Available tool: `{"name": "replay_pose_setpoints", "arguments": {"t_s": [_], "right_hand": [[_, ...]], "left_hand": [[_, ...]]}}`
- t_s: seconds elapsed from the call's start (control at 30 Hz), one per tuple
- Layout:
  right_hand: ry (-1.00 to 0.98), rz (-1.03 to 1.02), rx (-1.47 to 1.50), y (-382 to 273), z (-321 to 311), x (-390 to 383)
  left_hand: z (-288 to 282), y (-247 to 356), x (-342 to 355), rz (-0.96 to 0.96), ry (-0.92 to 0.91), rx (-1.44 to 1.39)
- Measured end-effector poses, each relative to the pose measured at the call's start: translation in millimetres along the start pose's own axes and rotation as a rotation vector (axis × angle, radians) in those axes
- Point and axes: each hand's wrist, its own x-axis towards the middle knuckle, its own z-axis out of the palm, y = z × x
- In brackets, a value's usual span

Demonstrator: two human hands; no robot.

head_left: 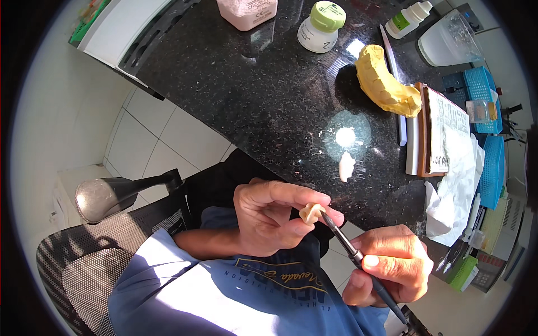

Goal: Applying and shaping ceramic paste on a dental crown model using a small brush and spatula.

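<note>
Between the thumb and fingers of my left hand (266,215) is a small cream-coloured dental crown (309,214), held over my lap near the counter's edge. My right hand (392,266) grips a thin brush (355,255) with a dark handle and a metal collar. Its dark pointed tip reaches the crown's right side; whether it touches cannot be made out. On the black speckled counter beyond my hands lies a small whitish-pink lump (347,167). Farther back rests a yellow curved dental cast (384,84).
A white jar with green lid (321,28), a pink tub (246,11), a small bottle (409,21) and a clear cup (448,40) stand at the back. A clipboard-like pad (445,129), crumpled tissue (457,190) and blue baskets (493,168) line the right. A chair armrest (106,199) is left.
</note>
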Motion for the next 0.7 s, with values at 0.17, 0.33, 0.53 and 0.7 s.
{"name": "replay_pose_setpoints", "arguments": {"t_s": [0.17, 0.33, 0.53, 0.7], "right_hand": [[0.013, -0.01, 0.006, 1.1, 1.5, 0.4], [-0.005, 0.003, 0.015, 1.0, -1.8, -0.3], [-0.017, 0.028, 0.0, -0.1, -0.3, 0.5], [0.0, 0.034, -0.001, -0.7, 0.9, 1.1]], "left_hand": [[0.3, -1.2, 0.3, 0.005, 0.025, -0.131], [-0.2, -3.1, 2.0, 0.048, 0.018, -0.099], [-2.3, -2.7, 2.1, 0.033, 0.003, -0.096], [-3.5, -1.3, 2.5, 0.023, -0.014, -0.057]]}}
